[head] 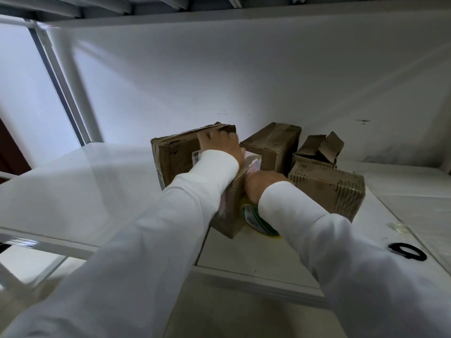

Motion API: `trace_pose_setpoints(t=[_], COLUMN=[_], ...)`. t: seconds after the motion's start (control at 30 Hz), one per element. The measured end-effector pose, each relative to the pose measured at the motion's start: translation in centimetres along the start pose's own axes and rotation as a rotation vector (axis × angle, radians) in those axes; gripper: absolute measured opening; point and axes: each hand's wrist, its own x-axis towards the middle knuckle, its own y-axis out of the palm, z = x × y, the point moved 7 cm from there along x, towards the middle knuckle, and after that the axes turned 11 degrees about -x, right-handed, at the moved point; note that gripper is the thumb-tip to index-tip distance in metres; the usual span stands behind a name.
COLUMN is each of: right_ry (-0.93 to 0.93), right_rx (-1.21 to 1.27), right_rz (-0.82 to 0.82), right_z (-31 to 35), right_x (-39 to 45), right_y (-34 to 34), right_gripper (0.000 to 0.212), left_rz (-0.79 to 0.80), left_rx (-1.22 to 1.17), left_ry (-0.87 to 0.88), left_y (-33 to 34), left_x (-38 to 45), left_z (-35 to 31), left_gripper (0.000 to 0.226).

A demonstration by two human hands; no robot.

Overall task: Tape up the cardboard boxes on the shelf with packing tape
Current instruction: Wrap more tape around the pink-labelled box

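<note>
**Tape going down the side of the front box**

Cardboard box [195, 172], the nearest and leftmost of four on the white shelf [97, 181], is the one being sealed. Left hand [219, 145] lies over its top, fingers spread and bent over the far top edge, pressing the flaps shut. Just right of the box, the right hand [261, 186] is tucked against its side face, where a glossy strip of clear tape [252, 162] shows at the upper corner. Its fingers are hidden behind the wrist and the box, so I cannot tell whether they grip anything. Below that hand, touching the box's lower side, sits a roll of packing tape [258, 220] with a green and white core label.

To do this step well, I judge the left hand should keep firm downward pressure so the flaps do not spring up, while the right draws the strip taut down the side and rubs it flat from the corner outward, leaving no bubbles or lifted edge.

Right of the box stand a second closed box [273, 145], a dented box [329, 189] nearer the shelf front, and behind that one an open box [319, 148] with its flaps up, which looks untaped. Farther right, near the shelf's front edge, lies a black ring [407, 251].
</note>
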Motion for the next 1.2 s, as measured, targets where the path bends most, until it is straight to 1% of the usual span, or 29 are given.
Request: trace_pose_setpoints(t=[0.07,0.1,0.13,0.2,0.23,0.27,0.3,0.33,0.4,0.43,0.47,0.53,0.57,0.6,0.67,0.73,0.77,0.83,0.9,0.97,1.03,1.07,1.13,1.2], right_ry=[-0.001,-0.016,-0.047,-0.110,-0.119,-0.121,-0.116,-0.114,-0.136,-0.136,-0.128,-0.106,-0.100,-0.103,-0.124,-0.104,-0.087,-0.051,-0.044,-0.063,-0.053,-0.050,-0.068,-0.080], right_rx=[0.014,-0.005,-0.053,-0.159,-0.168,-0.168,-0.178,-0.191,-0.255,-0.268,-0.254,-0.232,-0.237,-0.241,-0.230,-0.200,-0.189,-0.130,-0.077,-0.082,-0.034,-0.020,-0.047,-0.064], right_rz=[-0.005,-0.009,-0.022,-0.071,-0.080,-0.077,-0.073,-0.083,-0.110,-0.115,-0.106,-0.062,-0.059,-0.069,-0.092,-0.084,-0.084,-0.075,-0.074,-0.099,-0.113,-0.114,-0.094,-0.074], right_z=[-0.2,-0.2,0.0,0.5,0.6,0.6,0.5,0.3,0.2,0.1,0.1,0.1,0.3,0.4,0.5,0.1,-0.2,-0.8,-1.1,-1.1,-1.2,-1.3,-1.2,-1.3], right_x=[-0.3,-0.5,-0.7,-1.1,-1.2,-1.2,-1.3,-1.5,-1.3,-1.3,-1.3,-1.2,-1.3,-1.4,-1.5,-1.5,-1.4,-1.4,-1.6,-1.8,-1.7,-1.8,-1.8,-2.0], right_y=[0.0,0.0,-0.1,-0.4,-0.4,-0.4,-0.4,-0.5,-0.5,-0.5,-0.4,-0.1,-0.1,-0.2,-0.3,-0.1,0.0,0.2,0.3,0.2,0.3,0.3,0.3,0.1], right_gripper=[0.045,0.044,0.042,0.042,0.042,0.040,0.038,0.034,0.029,0.028,0.030,0.042,0.045,0.044,0.045,0.045,0.042,0.035,0.032,0.031,0.030,0.030,0.028,0.030], left_rz=[0.019,0.017,0.008,0.006,0.011,-0.001,-0.028,-0.055,-0.032,-0.002,0.010,-0.015,-0.025,-0.018,-0.015,-0.038,-0.024,0.103,0.226,0.284,0.314,0.320,0.317,0.272], left_rx=[-0.071,-0.102,-0.116,-0.068,-0.012,0.044,0.086,0.098,0.055,0.038,0.015,-0.067,-0.085,-0.086,-0.085,-0.084,-0.115,-0.221,-0.254,-0.250,-0.248,-0.232,-0.199,-0.220], left_ry=[0.093,0.080,0.012,-0.185,-0.234,-0.226,-0.161,-0.052,0.163,0.191,0.147,-0.076,-0.173,-0.235,-0.256,-0.193,-0.143,-0.080,-0.072,-0.085,-0.120,-0.148,-0.185,-0.186], left_y=[0.2,0.2,0.0,-0.1,-0.1,-0.3,-0.6,-0.9,-0.5,-0.2,-0.2,-0.4,-0.4,-0.3,-0.4,-0.8,-0.8,0.2,1.2,1.6,1.8,1.8,1.6,1.2], left_x=[-0.3,-0.2,0.1,0.6,0.7,0.7,0.6,0.3,-0.6,-0.8,-0.6,-0.1,0.0,-0.2,-0.5,-0.9,-1.2,-2.1,-3.0,-3.5,-3.8,-4.1,-5.0,-5.4], left_z=[-0.9,-0.3,1.0,4.2,4.9,4.6,3.4,1.6,-1.7,-2.1,-1.4,2.0,3.7,4.9,5.4,4.1,2.9,0.6,-0.6,-0.3,0.6,1.0,1.3,0.8], left_gripper=[0.039,0.037,0.038,0.045,0.048,0.050,0.051,0.051,0.058,0.061,0.059,0.048,0.046,0.047,0.045,0.040,0.040,0.046,0.063,0.089,0.105,0.107,0.104,0.103])
